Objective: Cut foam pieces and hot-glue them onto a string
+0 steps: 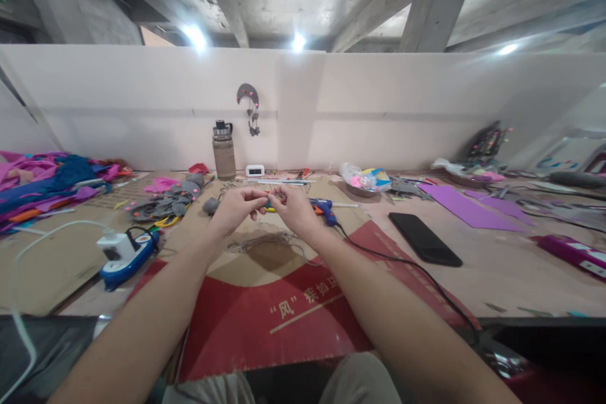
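Note:
My left hand point(240, 207) and my right hand point(291, 207) meet above the red and tan cardboard sheet point(250, 328). Both have thumb and fingers pinched together, fingertips almost touching. What they pinch is too small to make out; a bit of blue and yellow shows between or behind the fingers. Below them, a loose tangle of thin grey cord point(269, 241) lies on the cardboard. Just left of my left hand sits a small grey ball of yarn point(211, 206). Behind my right wrist rests a blue glue gun point(324, 211), its black cable running toward the table's front edge.
On the left are a blue power strip point(130, 262), grey felt pieces point(173, 202) and a colourful fabric heap point(52, 183). A bottle point(224, 151) and a small white clock point(254, 170) stand behind. To the right lie a black phone point(423, 238), purple sheets point(473, 207) and a bowl point(364, 184).

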{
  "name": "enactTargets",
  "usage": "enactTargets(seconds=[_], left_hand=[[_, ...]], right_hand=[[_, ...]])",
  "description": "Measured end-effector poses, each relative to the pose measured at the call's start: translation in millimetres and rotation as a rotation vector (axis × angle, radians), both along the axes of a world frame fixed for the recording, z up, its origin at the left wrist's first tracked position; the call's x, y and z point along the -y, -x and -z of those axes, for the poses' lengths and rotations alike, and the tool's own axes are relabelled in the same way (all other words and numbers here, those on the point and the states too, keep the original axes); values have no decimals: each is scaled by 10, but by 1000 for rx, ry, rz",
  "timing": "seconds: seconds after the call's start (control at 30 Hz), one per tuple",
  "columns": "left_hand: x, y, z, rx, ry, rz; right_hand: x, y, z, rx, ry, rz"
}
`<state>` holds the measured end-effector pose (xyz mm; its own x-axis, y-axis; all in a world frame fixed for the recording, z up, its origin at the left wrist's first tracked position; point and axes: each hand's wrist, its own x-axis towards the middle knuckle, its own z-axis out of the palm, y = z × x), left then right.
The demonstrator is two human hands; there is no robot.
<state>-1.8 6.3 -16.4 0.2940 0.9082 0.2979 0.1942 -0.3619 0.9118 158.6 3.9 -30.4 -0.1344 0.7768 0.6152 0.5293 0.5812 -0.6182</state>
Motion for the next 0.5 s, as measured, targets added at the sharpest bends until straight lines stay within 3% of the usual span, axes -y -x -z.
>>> enactTargets(seconds=[0.27,0.5], left_hand=[[27,-10,-18,-55,-98,-170],[38,-25,-11,-86,-165,-210]], right_hand=[[9,9,22,-72,-68,-41],[24,1,5,1,-152,12]])
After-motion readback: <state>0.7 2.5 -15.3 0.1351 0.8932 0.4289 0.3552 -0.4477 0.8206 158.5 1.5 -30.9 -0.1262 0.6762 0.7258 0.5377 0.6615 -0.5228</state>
